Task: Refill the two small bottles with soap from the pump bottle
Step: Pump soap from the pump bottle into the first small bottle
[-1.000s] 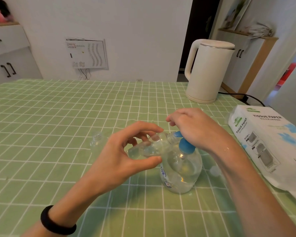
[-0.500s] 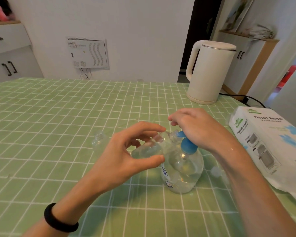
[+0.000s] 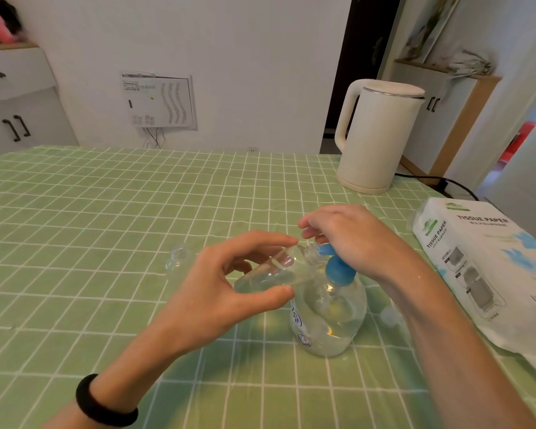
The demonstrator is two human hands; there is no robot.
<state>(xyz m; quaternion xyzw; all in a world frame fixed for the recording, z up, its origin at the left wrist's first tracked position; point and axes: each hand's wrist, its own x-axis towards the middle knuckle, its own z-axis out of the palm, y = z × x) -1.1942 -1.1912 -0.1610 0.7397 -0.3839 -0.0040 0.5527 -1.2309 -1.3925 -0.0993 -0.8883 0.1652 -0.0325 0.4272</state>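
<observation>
Step in hand: filling the first small bottle. Your left hand (image 3: pixel 217 289) grips a small clear plastic bottle (image 3: pixel 270 275), thumb under it and fingers curled over it. The bottle is off the table and tipped nearly flat, with its open mouth right at the blue spout (image 3: pixel 324 250).

The spout belongs to the clear, round-bellied plastic pump bottle (image 3: pixel 328 317), which stands on the green checked tablecloth (image 3: pixel 106 212) just below your hands. It looks roughly a third full. Your right hand (image 3: pixel 353 239) sits on top of the blue pump head, fingers curled down over it. I can't tell whether the plunger is pressed.

Some clear liquid shows in the tipped bottle, so I judge it part filled, but the level is hard to read.

The second small clear bottle (image 3: pixel 177 263) stands upright and uncapped on the cloth, left of your left hand and apart from it. It looks empty. A small pale cap (image 3: pixel 389 315) lies just right of the pump bottle.

Next move calls for:
- Hold the mouth tight to the spout.
- Pump in short, full strokes.
- Steady the pump bottle base, since nothing braces it but your pressing hand.
- Watch for soap running down the neck.

Then set this bottle upright and pick up the second one.
</observation>
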